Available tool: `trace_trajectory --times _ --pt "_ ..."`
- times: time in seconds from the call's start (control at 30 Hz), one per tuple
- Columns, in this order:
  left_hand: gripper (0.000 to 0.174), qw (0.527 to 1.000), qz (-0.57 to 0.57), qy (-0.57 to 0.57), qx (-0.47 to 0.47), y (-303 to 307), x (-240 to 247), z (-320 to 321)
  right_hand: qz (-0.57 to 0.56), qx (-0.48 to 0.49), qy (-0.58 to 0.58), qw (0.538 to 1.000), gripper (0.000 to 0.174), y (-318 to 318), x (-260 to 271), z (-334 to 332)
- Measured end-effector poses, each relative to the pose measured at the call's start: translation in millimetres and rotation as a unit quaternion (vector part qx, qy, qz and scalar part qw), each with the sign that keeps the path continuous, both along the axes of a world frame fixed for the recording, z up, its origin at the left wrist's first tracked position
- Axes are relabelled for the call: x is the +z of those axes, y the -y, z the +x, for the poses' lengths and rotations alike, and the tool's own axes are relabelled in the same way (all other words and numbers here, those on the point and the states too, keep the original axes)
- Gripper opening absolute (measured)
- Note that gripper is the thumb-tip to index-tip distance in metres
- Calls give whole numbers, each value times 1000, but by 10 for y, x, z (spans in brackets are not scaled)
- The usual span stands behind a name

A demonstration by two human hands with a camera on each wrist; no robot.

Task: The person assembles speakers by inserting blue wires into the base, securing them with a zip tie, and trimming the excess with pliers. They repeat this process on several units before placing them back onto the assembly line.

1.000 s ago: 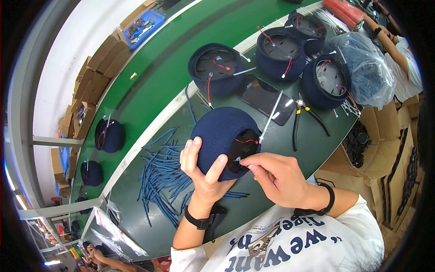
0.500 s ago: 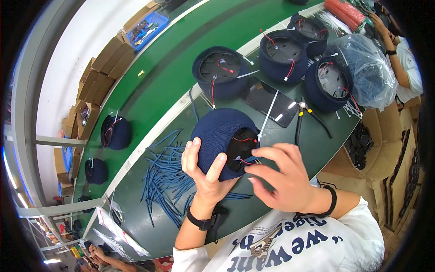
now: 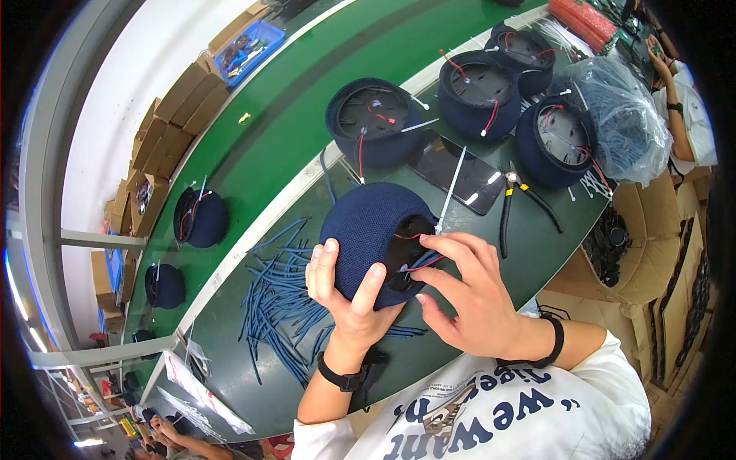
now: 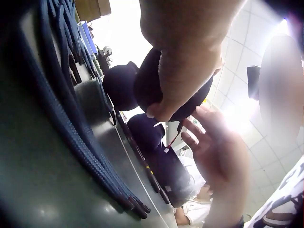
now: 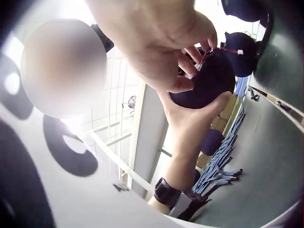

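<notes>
My left hand (image 3: 351,307) grips a round navy fabric-covered housing (image 3: 368,230) from below, thumb and fingers spread round its side. The housing is tilted, its dark opening facing my right hand. Thin red wires (image 3: 415,236) show in the opening, and a white cable tie (image 3: 452,184) sticks up from the rim. My right hand (image 3: 475,299) has its fingers spread at the opening's edge, fingertips right at the rim, with a red wire passing beneath them. In the right wrist view a white plug (image 5: 240,52) ends a red wire beyond the fingertips.
Many blue cords (image 3: 280,299) lie left on the green table. Behind stand several similar housings (image 3: 368,123), a phone (image 3: 460,172) and black-handled cutters (image 3: 510,199). A plastic bag (image 3: 613,111) and open carton (image 3: 636,245) are right. Two more housings (image 3: 203,218) sit on the green strip.
My right fingers were pinched together inside the opening; they have drawn back, spread apart, and now rest by the rim near the red wire. The left hand keeps its hold.
</notes>
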State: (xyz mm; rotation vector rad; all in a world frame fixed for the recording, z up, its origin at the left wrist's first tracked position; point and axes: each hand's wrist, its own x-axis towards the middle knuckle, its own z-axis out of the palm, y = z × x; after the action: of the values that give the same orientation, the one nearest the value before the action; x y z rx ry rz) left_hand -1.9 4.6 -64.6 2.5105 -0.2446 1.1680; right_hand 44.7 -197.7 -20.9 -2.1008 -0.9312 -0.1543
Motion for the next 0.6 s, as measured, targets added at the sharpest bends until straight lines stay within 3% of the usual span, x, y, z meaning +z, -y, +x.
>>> trace_trajectory --times 0.13,0.23,0.6 --pt "91 1000 -2 -16 -7 -6 6 0 26 32 -56 998 31 21 10 54" --pt "113 999 -22 -40 -17 -18 43 22 50 34 -48 997 28 63 47 136" --pt "117 995 -14 -62 -75 -77 91 24 -69 167 58 982 24 167 158 469"
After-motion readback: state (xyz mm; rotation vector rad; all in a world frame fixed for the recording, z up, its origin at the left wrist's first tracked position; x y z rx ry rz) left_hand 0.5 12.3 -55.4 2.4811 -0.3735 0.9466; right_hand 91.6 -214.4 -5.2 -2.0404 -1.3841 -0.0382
